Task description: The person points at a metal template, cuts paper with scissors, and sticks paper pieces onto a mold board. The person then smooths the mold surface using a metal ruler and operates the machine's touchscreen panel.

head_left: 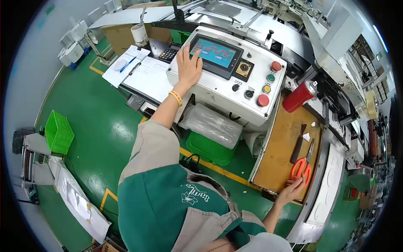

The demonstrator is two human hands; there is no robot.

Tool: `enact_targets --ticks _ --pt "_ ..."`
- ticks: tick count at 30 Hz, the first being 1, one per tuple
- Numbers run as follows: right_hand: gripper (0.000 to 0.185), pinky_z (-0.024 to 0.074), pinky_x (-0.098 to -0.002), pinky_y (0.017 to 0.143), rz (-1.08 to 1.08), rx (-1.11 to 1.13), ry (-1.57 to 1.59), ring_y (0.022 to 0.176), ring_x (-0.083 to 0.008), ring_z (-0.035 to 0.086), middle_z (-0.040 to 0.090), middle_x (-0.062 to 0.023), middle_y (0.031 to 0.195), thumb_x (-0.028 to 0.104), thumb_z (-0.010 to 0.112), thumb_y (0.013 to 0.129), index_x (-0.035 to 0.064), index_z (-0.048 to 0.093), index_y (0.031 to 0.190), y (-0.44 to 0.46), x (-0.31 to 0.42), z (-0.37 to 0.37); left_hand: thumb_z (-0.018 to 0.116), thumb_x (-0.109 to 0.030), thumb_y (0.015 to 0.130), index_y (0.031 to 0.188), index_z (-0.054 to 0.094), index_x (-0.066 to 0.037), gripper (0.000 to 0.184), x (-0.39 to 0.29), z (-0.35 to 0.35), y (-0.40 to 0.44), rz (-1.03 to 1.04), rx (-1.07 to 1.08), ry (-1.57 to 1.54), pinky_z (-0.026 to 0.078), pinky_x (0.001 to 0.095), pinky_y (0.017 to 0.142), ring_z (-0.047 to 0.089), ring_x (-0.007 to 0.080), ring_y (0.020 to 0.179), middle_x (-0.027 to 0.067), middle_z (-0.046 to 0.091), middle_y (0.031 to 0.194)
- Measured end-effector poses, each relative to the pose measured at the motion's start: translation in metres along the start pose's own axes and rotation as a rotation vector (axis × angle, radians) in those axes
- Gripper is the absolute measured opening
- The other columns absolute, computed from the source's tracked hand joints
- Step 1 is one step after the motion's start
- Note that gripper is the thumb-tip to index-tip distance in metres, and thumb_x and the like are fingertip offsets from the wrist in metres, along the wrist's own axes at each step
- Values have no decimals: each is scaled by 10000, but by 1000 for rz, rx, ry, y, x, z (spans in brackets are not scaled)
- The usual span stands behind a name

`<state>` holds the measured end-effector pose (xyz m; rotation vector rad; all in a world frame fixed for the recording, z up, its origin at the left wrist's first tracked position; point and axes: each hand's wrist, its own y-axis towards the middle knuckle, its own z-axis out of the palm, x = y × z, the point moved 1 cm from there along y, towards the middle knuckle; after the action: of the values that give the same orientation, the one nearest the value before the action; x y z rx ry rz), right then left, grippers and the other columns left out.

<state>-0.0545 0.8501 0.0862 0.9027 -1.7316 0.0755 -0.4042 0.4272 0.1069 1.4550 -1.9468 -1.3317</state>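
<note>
My left hand (pixel 189 69) is over the left side of a touchscreen panel (pixel 217 53), fingers stretched out and spread, with nothing held. The fingertips reach the screen's left edge; whether they press it I cannot tell. At the lower right, my right hand (pixel 292 190) has its fingers curled at the orange handles of a pair of scissors (pixel 305 166). The blades point away from me over a brown board (pixel 273 157). Beside the scissors lies a dark-handled tool (pixel 297 147), perhaps a scraper or brush. The white control box (pixel 197 86) carries the screen.
Red, green and yellow buttons (pixel 266 89) line the control box's right side. A red spray can (pixel 299 97) stands at the board's far end. Left of the box are papers (pixel 147 80) with pens and a calculator (pixel 168 53). Below sits a green bin (pixel 210 151) with plastic wrap.
</note>
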Motion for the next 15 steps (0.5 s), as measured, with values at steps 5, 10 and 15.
enact_targets --ticks 5,10,15 --pt "365 403 -234 574 8 -50 -40 625 -87 460 527 -43 825 278 400 1026 -23 545 1172 -2 -4 2 541 -221 880 1165 602 -104 314 15 0 10 -39 -16 11 207 535 1076 272 418 1290 201 320 1429" --pt "371 399 -268 591 -63 -60 -238 626 -124 452 545 -56 800 291 414 1018 -18 591 1121 -3 1 4 540 -286 880 1186 606 -171 333 3 2 25 70 119 -38 119 543 1120 195 402 1354 203 283 1458" --pt "342 408 -267 590 -96 -86 -232 632 -121 456 565 -65 819 260 425 1018 -17 614 1082 -3 7 8 502 -343 902 1212 596 -213 349 2 25 27 83 191 12 45 537 1132 155 390 1377 195 255 1479"
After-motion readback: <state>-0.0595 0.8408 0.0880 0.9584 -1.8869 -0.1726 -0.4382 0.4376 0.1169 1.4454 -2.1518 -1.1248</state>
